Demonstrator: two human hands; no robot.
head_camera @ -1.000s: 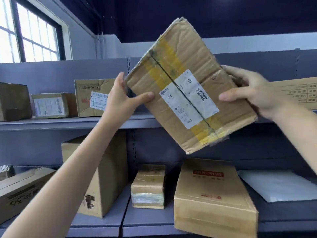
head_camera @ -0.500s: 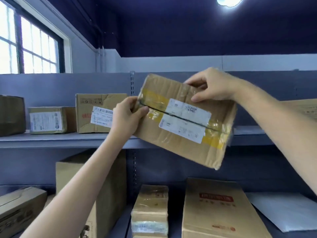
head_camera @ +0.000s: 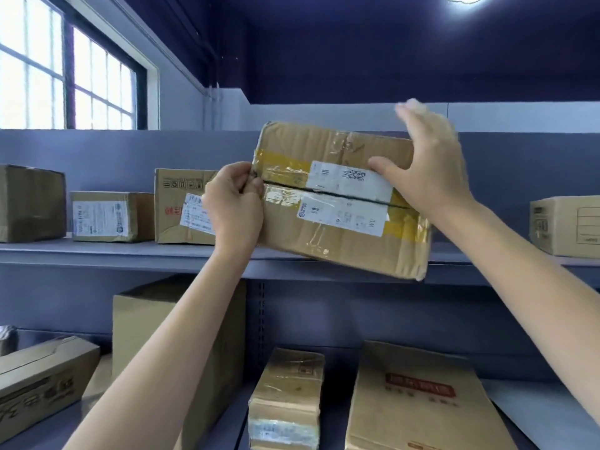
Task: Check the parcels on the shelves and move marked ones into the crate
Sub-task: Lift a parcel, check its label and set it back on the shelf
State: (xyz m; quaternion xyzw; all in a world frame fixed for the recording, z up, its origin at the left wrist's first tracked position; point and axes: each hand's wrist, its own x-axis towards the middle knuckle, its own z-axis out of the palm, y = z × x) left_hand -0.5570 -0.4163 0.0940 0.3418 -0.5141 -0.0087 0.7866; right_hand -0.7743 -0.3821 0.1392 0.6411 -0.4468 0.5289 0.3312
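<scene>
A worn cardboard parcel [head_camera: 341,241] with yellow tape and a split white label sits almost level in front of the upper shelf [head_camera: 97,251], its label side facing me. My left hand [head_camera: 233,206] grips the parcel's left end, fingers curled round the edge. My right hand [head_camera: 428,164] lies against the right end with the thumb on the label. Its fingers are straight, blurred, and reach above the top edge. No crate is in view.
Three boxes [head_camera: 110,216] stand on the upper shelf at left, and another box [head_camera: 568,225] at far right. The lower shelf holds a tall box [head_camera: 136,319], a small taped parcel [head_camera: 287,397], a flat box with red print [head_camera: 418,401] and a white mailer [head_camera: 535,404].
The parcel has turned from steeply tilted to nearly level and moved toward the upper shelf. My right hand slid from the top edge to the right end, its fingers straightening.
</scene>
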